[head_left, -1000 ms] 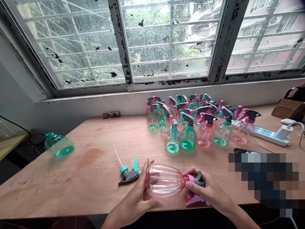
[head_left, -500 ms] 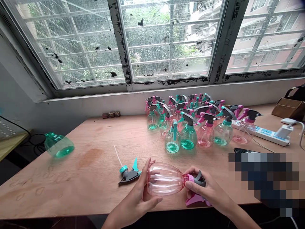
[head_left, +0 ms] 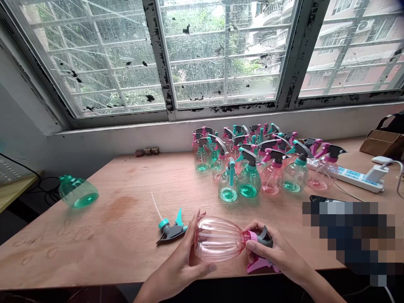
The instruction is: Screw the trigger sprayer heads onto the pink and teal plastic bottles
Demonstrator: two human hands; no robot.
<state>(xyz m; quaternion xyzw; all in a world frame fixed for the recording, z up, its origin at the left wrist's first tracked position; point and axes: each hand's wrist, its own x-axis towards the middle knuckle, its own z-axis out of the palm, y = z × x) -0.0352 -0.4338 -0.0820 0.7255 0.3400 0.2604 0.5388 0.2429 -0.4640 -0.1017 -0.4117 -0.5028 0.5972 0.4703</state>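
Pink spray bottle (head_left: 218,239) lies sideways between both hands at the near counter (head_left: 132,176) edge; looks empty, so light, thin-walled, squeezable, slick. Left hand (head_left: 181,261) clamped round its belly, right hand (head_left: 274,252) closed on the pink collar and trigger head (head_left: 260,242): firm holds. Just left, a loose teal trigger head (head_left: 172,229). Beyond, upright bottles (head_left: 252,164), apparently empty; far left, a capless teal bottle (head_left: 77,191) on its side.

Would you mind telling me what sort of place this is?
Probably a small assembly workbench by a window: a wooden table holds a cluster of finished spray bottles, a loose teal trigger head and a capless teal bottle.
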